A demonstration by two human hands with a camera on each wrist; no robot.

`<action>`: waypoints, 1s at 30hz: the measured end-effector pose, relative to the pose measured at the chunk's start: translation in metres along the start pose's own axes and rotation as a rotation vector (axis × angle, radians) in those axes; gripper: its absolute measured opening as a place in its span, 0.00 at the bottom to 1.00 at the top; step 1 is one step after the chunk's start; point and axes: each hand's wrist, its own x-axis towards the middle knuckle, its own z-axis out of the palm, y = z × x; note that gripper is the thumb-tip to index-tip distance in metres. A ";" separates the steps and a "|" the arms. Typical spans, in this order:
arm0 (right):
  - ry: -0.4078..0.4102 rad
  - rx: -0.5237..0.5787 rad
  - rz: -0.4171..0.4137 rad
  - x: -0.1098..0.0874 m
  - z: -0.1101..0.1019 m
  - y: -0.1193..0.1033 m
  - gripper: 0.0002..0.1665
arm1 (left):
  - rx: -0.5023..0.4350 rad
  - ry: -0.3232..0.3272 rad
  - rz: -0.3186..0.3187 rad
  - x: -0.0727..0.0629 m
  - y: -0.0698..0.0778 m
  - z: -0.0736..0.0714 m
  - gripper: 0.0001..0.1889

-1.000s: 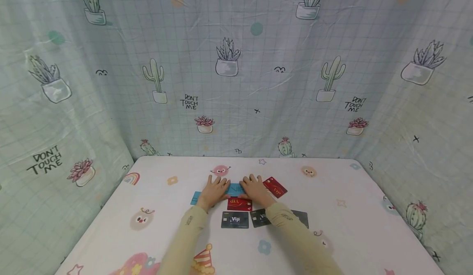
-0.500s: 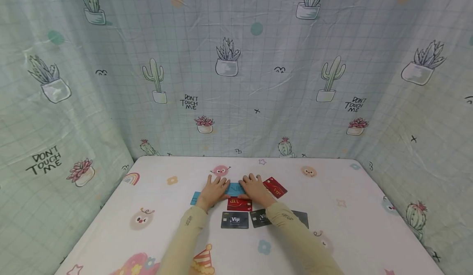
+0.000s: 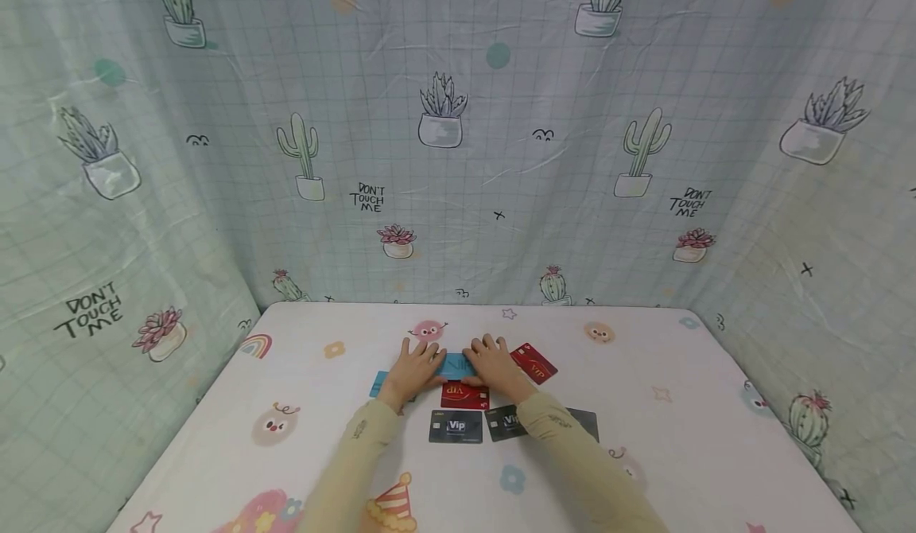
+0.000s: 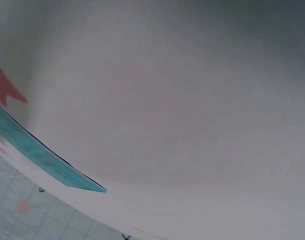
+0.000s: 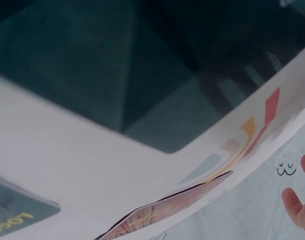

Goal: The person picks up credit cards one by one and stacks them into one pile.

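Observation:
In the head view, a blue card (image 3: 456, 367) lies across the middle of a group of cards. My left hand (image 3: 413, 371) grips its left end, thumb along the near edge and fingers at the far side. At the right end, my right hand (image 3: 495, 367) holds it the same way. Directly below is a red card (image 3: 465, 395) marked VIP. A second blue card (image 3: 378, 383) shows partly from behind the left hand. Beyond the right hand lies a tilted red card (image 3: 535, 363). Fingers (image 5: 295, 205) appear at the right wrist view's edge.
Nearer the person lie a black card (image 3: 456, 426), another black card (image 3: 504, 422) partly under the right sleeve, and a dark card (image 3: 584, 421) beyond that sleeve. The white patterned table (image 3: 694, 453) meets a hanging cactus-print cloth (image 3: 494, 175) behind.
Both hands and the blue card between them have shifted very slightly away from the person. The other cards look unmoved.

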 end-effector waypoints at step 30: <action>0.116 0.084 0.006 -0.016 -0.016 0.000 0.33 | -0.058 0.257 0.051 -0.010 0.001 -0.008 0.30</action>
